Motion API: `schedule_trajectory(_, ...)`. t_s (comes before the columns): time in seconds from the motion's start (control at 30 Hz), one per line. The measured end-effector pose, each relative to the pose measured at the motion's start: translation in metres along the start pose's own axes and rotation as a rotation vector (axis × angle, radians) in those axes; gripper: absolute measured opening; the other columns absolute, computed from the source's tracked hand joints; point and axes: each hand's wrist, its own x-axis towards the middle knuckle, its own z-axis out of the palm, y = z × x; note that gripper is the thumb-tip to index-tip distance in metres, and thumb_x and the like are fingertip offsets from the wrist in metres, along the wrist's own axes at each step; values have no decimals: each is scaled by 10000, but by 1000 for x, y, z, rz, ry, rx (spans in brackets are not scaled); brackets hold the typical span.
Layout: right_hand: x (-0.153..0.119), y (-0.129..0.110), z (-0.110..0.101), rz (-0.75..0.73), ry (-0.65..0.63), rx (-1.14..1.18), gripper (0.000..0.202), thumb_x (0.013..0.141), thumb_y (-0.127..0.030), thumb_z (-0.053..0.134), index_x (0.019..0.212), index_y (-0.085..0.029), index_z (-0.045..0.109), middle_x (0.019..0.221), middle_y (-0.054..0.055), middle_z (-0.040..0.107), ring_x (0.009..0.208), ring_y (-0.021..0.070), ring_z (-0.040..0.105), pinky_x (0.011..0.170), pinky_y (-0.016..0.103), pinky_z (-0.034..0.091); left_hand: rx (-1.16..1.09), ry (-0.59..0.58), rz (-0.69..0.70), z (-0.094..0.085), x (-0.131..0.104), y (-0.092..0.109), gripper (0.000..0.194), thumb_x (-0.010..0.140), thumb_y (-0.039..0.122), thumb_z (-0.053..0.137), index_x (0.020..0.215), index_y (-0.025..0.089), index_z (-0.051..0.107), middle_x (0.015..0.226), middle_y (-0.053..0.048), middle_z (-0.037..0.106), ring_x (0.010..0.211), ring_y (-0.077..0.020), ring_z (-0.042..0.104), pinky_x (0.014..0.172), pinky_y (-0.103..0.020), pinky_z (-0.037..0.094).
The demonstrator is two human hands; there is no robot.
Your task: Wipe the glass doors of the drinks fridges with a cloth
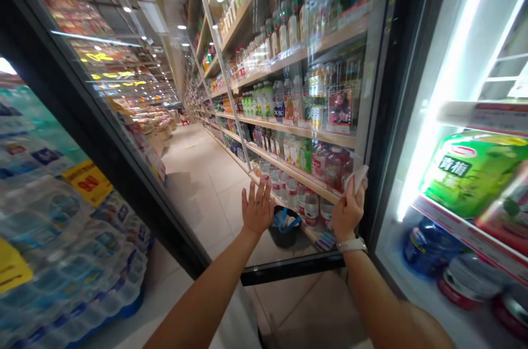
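Observation:
A glass door [198,184] with a dark frame stands swung out before me. My left hand [258,209] lies flat with fingers spread against the lower part of the glass. Near the frame on the right, my right hand [350,209] grips a white cloth [358,177] and presses it to the glass. A band circles my right wrist. Seen through the glass, a black bucket [284,228] with blue strips over its rim stands on the floor, and a folded striped cloth [326,241] lies near it.
On the right is a lit cooler [462,222] with a green package [474,173] and large bottles. Beyond the glass, long shelves [297,129] of bottled drinks line an aisle [190,156]. Wrapped packs of water bottles [74,244] are stacked at left.

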Motion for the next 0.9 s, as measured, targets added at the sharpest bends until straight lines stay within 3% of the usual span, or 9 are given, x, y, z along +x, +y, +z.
schedule_trajectory(0.17,-23,-51,23,-75,-45,87,527,929,-131,313,1430,-208,457,1506,129,419,1416,273,359,1146,538,340,39,-43,6,1,-2,-1,638,930,259,477,1517,181,240,1486,-130,405,1449,-252,252,1220,-471,122)
schedule_trajectory(0.33,-57,-97,37,-391,-226,203,570,893,-48,357,1396,-282,490,1388,44,570,1366,180,438,1151,429,372,56,-24,17,3,-4,-3,626,932,267,449,1514,150,253,1481,-144,412,1458,-253,227,1216,-473,134)
schedule_trajectory(0.43,-66,-109,36,-515,-296,229,557,874,-1,353,1318,-256,571,1318,39,629,1335,148,475,1151,365,377,57,0,26,3,-4,-3,599,941,259,391,1511,130,258,1482,-147,411,1462,-240,212,1218,-462,131)
schedule_trajectory(0.53,-54,-97,27,-575,-359,194,532,876,0,362,1287,-246,594,1351,46,606,1363,153,443,1180,387,334,73,-19,21,1,-3,-3,595,941,271,412,1507,145,278,1484,-142,411,1459,-248,223,1217,-467,128)
schedule_trajectory(0.6,-37,-75,18,-519,-340,138,515,880,-18,374,1284,-249,597,1383,51,579,1397,174,396,1192,434,307,66,-40,8,0,-2,-2,611,931,279,457,1507,164,285,1485,-136,411,1457,-251,230,1218,-467,126)
schedule_trajectory(0.8,5,8,-9,-168,-74,-27,535,872,-75,336,1353,-180,546,1446,130,497,1443,271,308,1157,566,316,35,-6,8,-3,2,1,625,927,271,478,1510,170,276,1477,-128,424,1460,-231,222,1224,-444,102)
schedule_trajectory(0.9,5,18,-9,-71,6,-13,535,876,-90,332,1370,-143,530,1462,163,469,1425,283,342,1137,536,360,33,6,8,-4,3,1,620,930,270,477,1509,167,279,1479,-123,422,1464,-229,206,1226,-436,98)
